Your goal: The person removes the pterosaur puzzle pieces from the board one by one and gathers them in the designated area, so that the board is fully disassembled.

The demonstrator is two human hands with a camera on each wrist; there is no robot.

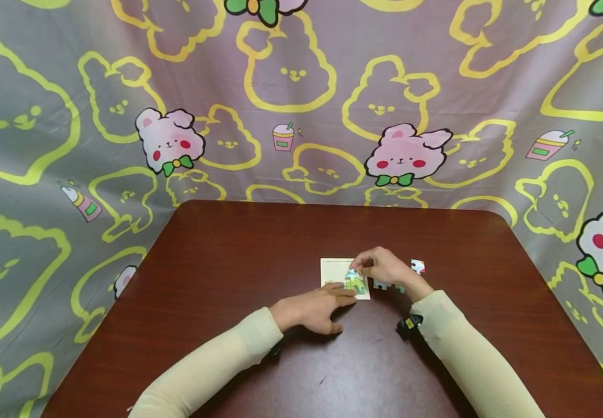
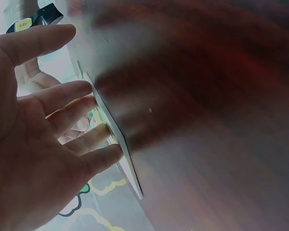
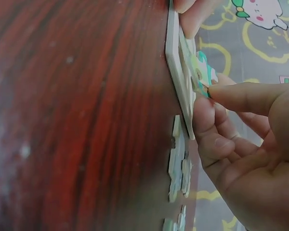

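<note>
A cream puzzle board (image 1: 334, 269) lies flat on the table, with green and yellow picture pieces (image 1: 355, 283) in its right part. My left hand (image 1: 312, 307) rests its straight, spread fingers on the board's near edge; the left wrist view shows the fingertips over the rim (image 2: 129, 166). My right hand (image 1: 385, 268) is at the board's far right side. Between its thumb and fingers it pinches a puzzle piece (image 3: 203, 72) with teal and white print, held tilted above the board. The fingers partly hide this piece in the head view.
Several loose puzzle pieces (image 1: 381, 284) lie right of the board, partly under the right hand. Another loose piece (image 1: 417, 266) is farther right. The brown table (image 1: 239, 249) meets a patterned curtain (image 1: 301, 128) at the back. A black wrist device (image 1: 409, 326) hangs beneath the right cuff.
</note>
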